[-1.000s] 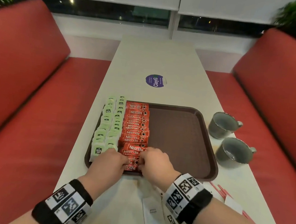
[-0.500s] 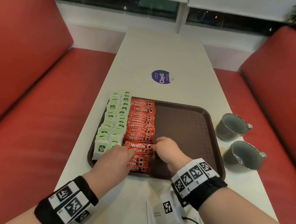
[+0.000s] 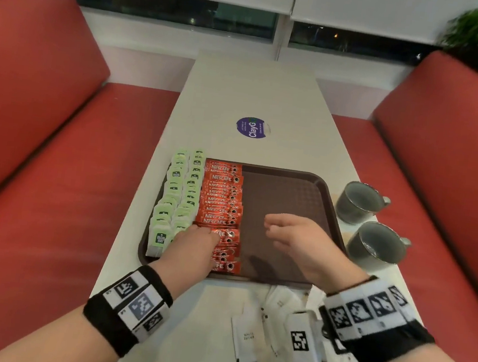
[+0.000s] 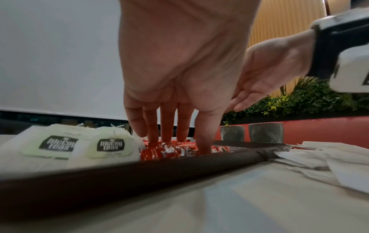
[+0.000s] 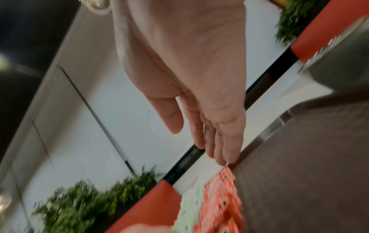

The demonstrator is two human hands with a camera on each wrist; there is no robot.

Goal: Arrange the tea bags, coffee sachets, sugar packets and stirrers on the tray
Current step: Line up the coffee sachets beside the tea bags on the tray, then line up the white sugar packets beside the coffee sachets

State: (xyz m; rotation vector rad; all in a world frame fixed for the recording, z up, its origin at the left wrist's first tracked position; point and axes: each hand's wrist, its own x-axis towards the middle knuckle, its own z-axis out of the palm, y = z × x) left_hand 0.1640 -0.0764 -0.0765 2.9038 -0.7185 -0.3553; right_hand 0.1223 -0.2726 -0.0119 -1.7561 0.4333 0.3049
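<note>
- Tray: brown, on the white desk; taken as the landmark here.
- Tea bags: two green-tagged columns along the tray's left edge, overlapping one another.
- Coffee sachets: one red column just right of the tea bags, inside the tray, overlapping front to back.
- Left hand: over the tray's near-left part; straight fingers press down on the nearest coffee sachets, nothing gripped.
- Right hand: above the tray's bare centre, apart from the sachet column; fingers loosely extended and close together, holding nothing. Right wrist view is blurred.
- Sugar packets: white, loose heap on the desk just in front of the tray's near edge, partly under the right wrist.
- Stirrers: not made out in any view.
- Two grey mugs: on the desk just right of the tray.
- Round purple sticker: on the desk beyond the tray's far edge.
</note>
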